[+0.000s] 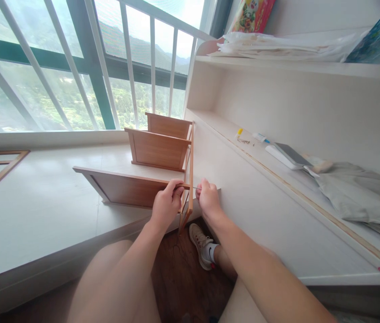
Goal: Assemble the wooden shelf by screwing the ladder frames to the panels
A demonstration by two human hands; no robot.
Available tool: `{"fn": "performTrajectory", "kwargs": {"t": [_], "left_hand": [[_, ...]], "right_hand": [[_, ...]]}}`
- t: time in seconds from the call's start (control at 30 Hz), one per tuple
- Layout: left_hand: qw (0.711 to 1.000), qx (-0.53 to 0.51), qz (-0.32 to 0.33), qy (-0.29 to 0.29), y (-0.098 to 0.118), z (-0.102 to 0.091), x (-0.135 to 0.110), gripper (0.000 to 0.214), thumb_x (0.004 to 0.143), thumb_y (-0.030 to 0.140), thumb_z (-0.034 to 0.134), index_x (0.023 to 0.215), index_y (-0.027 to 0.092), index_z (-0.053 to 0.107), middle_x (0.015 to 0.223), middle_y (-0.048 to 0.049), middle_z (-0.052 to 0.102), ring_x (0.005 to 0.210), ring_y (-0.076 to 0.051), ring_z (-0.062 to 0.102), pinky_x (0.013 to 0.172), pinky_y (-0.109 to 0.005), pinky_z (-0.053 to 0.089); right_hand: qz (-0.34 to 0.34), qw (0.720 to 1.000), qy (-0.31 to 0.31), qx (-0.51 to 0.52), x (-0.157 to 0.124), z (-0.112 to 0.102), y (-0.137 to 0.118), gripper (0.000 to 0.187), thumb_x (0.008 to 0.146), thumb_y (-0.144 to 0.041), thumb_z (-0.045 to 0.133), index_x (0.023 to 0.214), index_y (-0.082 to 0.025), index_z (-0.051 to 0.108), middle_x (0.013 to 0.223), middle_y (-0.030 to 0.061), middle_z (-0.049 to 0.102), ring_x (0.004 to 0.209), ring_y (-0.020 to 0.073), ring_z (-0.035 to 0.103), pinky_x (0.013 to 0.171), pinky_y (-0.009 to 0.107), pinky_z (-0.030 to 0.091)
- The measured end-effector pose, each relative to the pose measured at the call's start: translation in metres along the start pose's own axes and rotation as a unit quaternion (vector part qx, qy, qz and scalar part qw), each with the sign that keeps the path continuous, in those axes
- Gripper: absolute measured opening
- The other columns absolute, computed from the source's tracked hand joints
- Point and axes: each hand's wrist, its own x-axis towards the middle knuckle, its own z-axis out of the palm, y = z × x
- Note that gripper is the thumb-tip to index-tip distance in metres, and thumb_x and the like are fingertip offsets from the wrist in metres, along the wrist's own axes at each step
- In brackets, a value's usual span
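A brown wooden shelf unit (192, 154) lies on its side on the white ledge, with its boards standing upright and a slim frame along the right. My left hand (167, 201) is closed on the end of the nearest shelf board (132, 190), right at the frame. On the frame's other side, my right hand (208, 197) pinches a thin metal rod (196, 188), which points at the joint. The rod's grip end is hidden in my fingers. Two more boards, a middle one (159, 150) and a far one (168, 125), stand behind.
Another wooden frame (4, 177) lies on the white ledge (58, 215) at left. On the right-hand desk ledge are small screws (243, 141), a yellow-capped item (239, 132), a phone-like dark slab (291, 154) and grey cloth (361, 188). White railings (129, 63) border the window.
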Motion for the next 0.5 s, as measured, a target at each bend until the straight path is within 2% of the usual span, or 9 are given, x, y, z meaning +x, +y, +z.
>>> {"fn": "performTrajectory", "kwargs": {"t": [0.17,0.3,0.5], "left_hand": [[1.0,-0.002,0.002,-0.002,-0.001,0.0,0.0,0.027,0.091,0.04,0.043,0.106,0.023,0.057,0.052,0.0045,0.053,0.047,-0.011,0.051,0.051,-0.018,0.037],[1.0,0.003,0.005,0.001,0.0,0.0,0.0,0.026,0.091,0.04,0.044,0.106,0.024,0.057,0.052,0.0044,0.054,0.047,-0.011,0.051,0.051,-0.018,0.037],[1.0,0.015,0.012,-0.009,0.0,-0.002,-0.001,0.027,0.092,0.04,0.043,0.108,0.024,0.056,0.053,0.0042,0.055,0.048,-0.01,0.052,0.052,-0.017,0.037]], "right_hand": [[0.047,0.998,-0.002,0.041,-0.006,0.002,-0.009,0.037,0.087,-0.05,0.037,0.061,-0.024,0.035,0.043,-0.0062,0.029,0.037,0.0097,0.023,0.037,0.026,0.02],[0.032,0.998,-0.014,0.045,-0.008,-0.002,-0.007,0.042,0.085,-0.055,0.043,0.059,-0.023,0.033,0.044,-0.0067,0.027,0.038,0.0085,0.021,0.039,0.026,0.018],[-0.027,0.984,-0.138,0.107,-0.011,-0.013,0.007,0.049,0.084,-0.064,0.046,0.064,-0.022,0.028,0.052,-0.0087,0.022,0.041,0.0059,0.018,0.04,0.021,0.014]]}}
